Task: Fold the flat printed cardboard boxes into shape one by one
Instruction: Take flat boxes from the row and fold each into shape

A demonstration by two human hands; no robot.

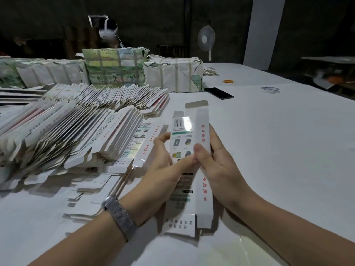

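Here the left hand (163, 160) and right hand (215, 160) each kept a clamped grip on one long printed box (189, 150), held between them above the table (269, 141); flat boxes (76, 131) lay piled well left of that grip.

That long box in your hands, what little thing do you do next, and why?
Probably squeeze its long edges so it pops open. Both the left hand and right hand already grip the printed box, and its end flaps are untucked.
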